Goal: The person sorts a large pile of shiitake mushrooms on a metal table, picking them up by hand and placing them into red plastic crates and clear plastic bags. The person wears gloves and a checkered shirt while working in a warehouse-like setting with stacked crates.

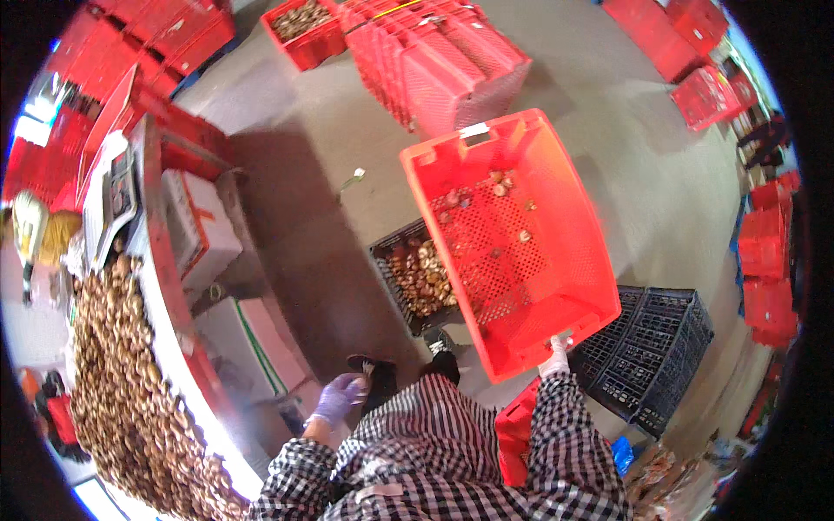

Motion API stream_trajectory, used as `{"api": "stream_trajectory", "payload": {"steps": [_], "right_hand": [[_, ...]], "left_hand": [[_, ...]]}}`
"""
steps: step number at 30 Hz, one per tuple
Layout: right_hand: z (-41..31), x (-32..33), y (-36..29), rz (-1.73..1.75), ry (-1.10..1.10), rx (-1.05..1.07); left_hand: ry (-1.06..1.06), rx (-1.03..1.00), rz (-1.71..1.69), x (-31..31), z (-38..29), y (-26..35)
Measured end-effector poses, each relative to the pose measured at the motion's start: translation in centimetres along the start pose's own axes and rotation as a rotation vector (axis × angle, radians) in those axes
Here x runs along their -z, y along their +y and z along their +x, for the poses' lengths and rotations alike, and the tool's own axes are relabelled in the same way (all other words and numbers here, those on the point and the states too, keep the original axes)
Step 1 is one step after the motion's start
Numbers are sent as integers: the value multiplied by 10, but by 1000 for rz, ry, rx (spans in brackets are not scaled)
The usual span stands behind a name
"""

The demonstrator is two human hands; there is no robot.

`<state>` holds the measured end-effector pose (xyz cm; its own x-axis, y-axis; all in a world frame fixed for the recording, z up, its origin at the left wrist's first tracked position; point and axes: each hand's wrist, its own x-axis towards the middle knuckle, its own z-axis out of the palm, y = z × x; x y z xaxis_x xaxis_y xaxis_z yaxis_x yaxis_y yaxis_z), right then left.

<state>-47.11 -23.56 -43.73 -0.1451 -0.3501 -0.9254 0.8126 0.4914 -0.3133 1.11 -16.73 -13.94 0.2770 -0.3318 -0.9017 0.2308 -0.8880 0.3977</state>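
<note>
My right hand (556, 360), in a pale glove, grips the near end of a large red plastic crate (567, 195). The crate is tilted and shows its perforated bottom, with several mushrooms (500, 185) on it. Partly hidden behind its left side, a black plastic crate (397, 296) of mushrooms stands on the floor. My left hand (340, 398), in a purple glove, is raised left of my apron with its fingers curled around a small pale thing, perhaps a mushroom.
Mushrooms (124, 378) cover a long table at left, with a scale (120, 185) at its far end. Stacked red crates (443, 71) stand ahead, black crates (645, 358) at right. White boxes (208, 228) sit under the table. A person (49, 234) is at far left.
</note>
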Motion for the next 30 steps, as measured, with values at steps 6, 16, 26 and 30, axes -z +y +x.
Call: {"api": "stream_trajectory", "payload": {"steps": [6, 16, 26, 30], "right_hand": [[-53, -56, -18, 30, -137, 91], [-176, -36, 6, 260, 85, 227], [-318, 17, 106, 539, 168, 114], [-321, 55, 189, -663, 213, 346]], "left_hand": [[-214, -410, 114, -188, 132, 81], [-133, -297, 108, -246, 189, 75], [-519, -371, 1114, -344, 135, 68], [-441, -526, 1345, -347, 127, 54]]}}
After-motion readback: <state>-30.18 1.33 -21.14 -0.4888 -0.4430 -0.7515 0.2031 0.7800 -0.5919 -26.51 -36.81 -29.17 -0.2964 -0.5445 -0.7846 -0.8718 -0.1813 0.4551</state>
